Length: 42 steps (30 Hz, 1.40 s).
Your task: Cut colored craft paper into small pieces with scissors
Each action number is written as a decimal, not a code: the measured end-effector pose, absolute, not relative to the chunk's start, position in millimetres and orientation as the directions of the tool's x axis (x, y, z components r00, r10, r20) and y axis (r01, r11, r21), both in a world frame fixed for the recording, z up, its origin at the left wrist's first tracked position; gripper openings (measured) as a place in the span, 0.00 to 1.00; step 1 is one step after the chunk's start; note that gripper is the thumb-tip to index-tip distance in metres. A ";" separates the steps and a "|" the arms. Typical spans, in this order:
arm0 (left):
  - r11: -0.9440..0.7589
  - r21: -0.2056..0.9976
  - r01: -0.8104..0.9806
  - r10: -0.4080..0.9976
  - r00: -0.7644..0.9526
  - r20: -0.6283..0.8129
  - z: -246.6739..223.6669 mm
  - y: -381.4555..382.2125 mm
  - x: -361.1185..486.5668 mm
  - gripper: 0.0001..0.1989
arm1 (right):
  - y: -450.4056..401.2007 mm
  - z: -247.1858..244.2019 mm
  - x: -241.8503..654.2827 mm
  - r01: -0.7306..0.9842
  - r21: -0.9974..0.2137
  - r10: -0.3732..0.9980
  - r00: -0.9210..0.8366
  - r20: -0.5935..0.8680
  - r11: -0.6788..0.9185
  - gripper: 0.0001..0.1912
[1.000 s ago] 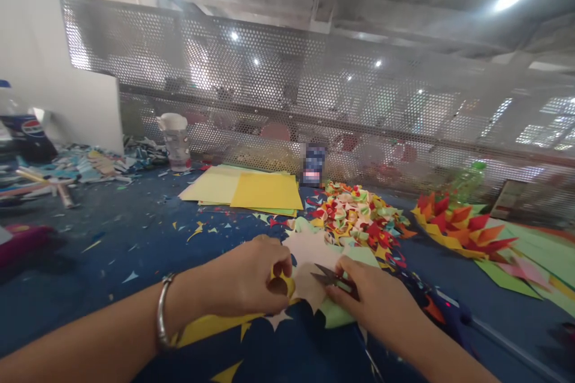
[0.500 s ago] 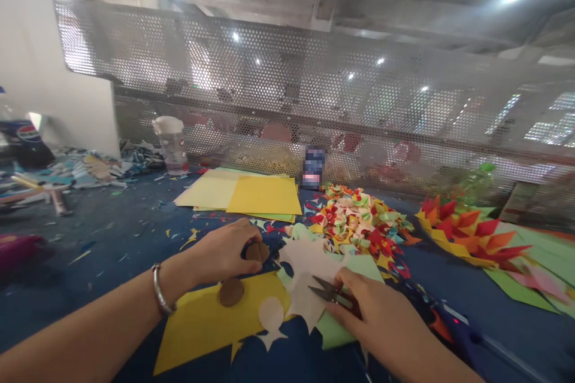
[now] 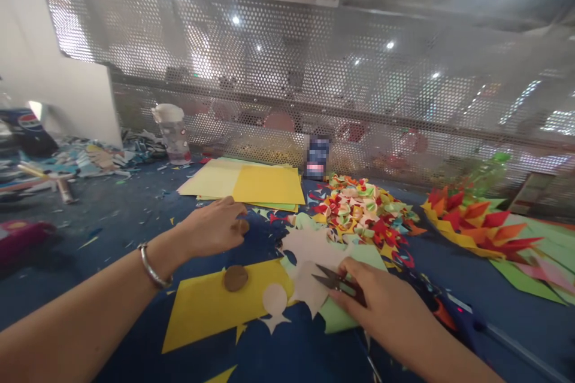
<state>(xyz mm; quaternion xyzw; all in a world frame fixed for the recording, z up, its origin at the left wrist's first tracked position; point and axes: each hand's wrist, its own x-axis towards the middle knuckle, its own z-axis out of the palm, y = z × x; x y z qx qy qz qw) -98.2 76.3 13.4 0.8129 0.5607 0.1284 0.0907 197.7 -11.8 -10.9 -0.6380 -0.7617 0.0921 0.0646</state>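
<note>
My left hand is closed above the blue tabletop, its fingers curled; what they hold, if anything, is hidden. In my right hand is a pair of small thread snips, blades apart, over a white paper sheet with scalloped cut-outs. Beneath that sheet lies light green paper. Between my hands is a yellow paper sheet, bearing a brown disc. A white paper circle lies at its right edge, beside a pointed white scrap.
Stacked yellow paper lies behind my left hand. A heap of colourful small paper pieces is at centre right, near a red-orange paper flower. A blue glue gun lies right. A cup and perforated screen stand behind.
My left hand has moved left and away from the white sheet; the brown piece that was at its fingertips no longer shows there. My right hand keeps the snips in nearly the same place.
</note>
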 end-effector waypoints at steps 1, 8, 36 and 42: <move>-0.379 0.285 0.881 0.925 0.356 0.131 14.4 71.7 -94.2 0.18 | -12.1 -10.2 197.4 0.962 -0.216 0.984 -0.175 -0.026 0.165 0.08; -0.599 0.457 0.657 0.756 0.653 0.050 17.4 25.6 -54.5 0.20 | -14.0 -5.1 197.1 0.949 -0.258 0.984 -0.172 0.050 0.179 0.10; -0.732 0.353 0.583 0.675 0.555 0.486 -11.8 43.3 -23.5 0.08 | -12.9 3.2 207.2 0.722 -0.652 0.930 0.030 0.367 0.234 0.12; -0.601 0.637 0.483 0.768 0.128 0.628 2.6 53.0 -51.0 0.06 | -9.3 3.0 213.1 0.728 -0.641 0.935 0.002 0.354 0.241 0.12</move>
